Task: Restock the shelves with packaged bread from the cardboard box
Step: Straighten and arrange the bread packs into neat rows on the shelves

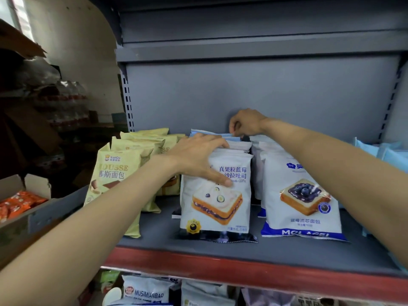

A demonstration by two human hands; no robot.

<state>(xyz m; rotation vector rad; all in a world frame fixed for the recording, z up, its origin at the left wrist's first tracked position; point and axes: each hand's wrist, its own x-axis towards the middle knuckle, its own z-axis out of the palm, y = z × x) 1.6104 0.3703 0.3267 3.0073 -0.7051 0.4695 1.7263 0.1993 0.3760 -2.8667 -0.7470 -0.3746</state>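
A row of white blueberry toast packs [216, 202] stands upright in the middle of the grey shelf [254, 250]. My left hand [198, 157] lies over the top of the front pack, thumb down its face and fingers over its upper edge. My right hand [245, 123] reaches to the back of the same row and pinches the top edge of a rear pack [229, 135]. To the right stands a white and blue Molaeei blueberry bread pack [302, 195]. The cardboard box that the bread comes from is out of view.
Yellow mousse bread packs [123, 173] stand in a row at the left of the shelf. Light blue packs [379, 151] sit at the far right. A cardboard box of orange packets [19, 202] rests lower left. More bread packs [145, 292] fill the shelf below.
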